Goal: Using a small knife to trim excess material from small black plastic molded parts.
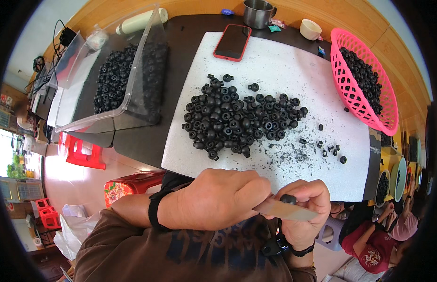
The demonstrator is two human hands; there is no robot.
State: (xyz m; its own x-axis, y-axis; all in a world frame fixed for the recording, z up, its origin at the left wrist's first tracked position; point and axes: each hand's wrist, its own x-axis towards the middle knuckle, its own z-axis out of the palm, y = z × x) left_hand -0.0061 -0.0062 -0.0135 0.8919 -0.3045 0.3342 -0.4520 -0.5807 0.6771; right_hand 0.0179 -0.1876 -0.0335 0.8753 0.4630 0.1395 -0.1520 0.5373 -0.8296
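Observation:
My left hand (223, 195) is closed around a knife, gripping it near the root of its flat metal blade (291, 210). The blade points right, across the front of my right hand (310, 204). Between the curled thumb and fingers of that hand sits a small black rounded part (288, 199), with the blade right beside it. Whether the edge touches the part cannot be made out. Beyond my hands, a heap of similar black knob-like parts (228, 117) lies on a white foam sheet (275, 56). Black scraps (291, 157) and trimmed bits (327, 151) are scattered to its right.
A clear plastic bin (129, 89) of black parts stands at left; a pink woven basket (338, 70) of more leans at right. A phone (232, 42), metal mug (258, 14) and small cup (310, 29) are at the back. People sit at lower right, one in a red shirt (369, 249).

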